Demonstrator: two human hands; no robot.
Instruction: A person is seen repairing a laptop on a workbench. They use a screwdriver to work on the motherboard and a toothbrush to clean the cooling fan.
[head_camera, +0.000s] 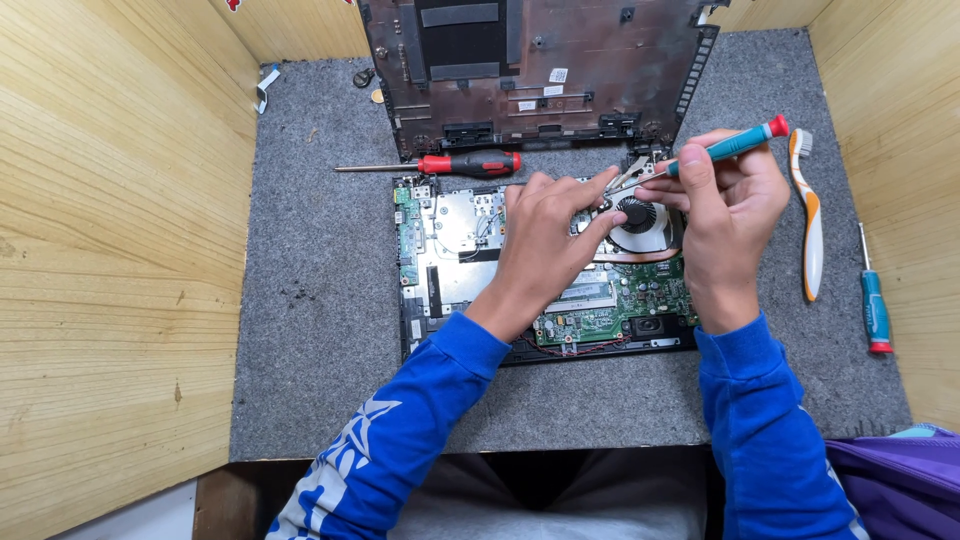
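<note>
Carpet-grey surface (300, 330) carries a red-handled screwdriver (468, 163) left of centre, above the opened laptop base (440, 250). Your left hand (545, 240) rests on the board, fingers pinching near the cooling fan (640, 222). Your right hand (725, 215) has its grip clamped on a teal screwdriver (728, 146), tip at the fan. Farther right lie a toothbrush (808, 215) and another small screwdriver (875, 305).

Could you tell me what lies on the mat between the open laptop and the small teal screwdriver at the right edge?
In the head view, a white and orange toothbrush lies between the laptop and the small screwdriver.
</note>
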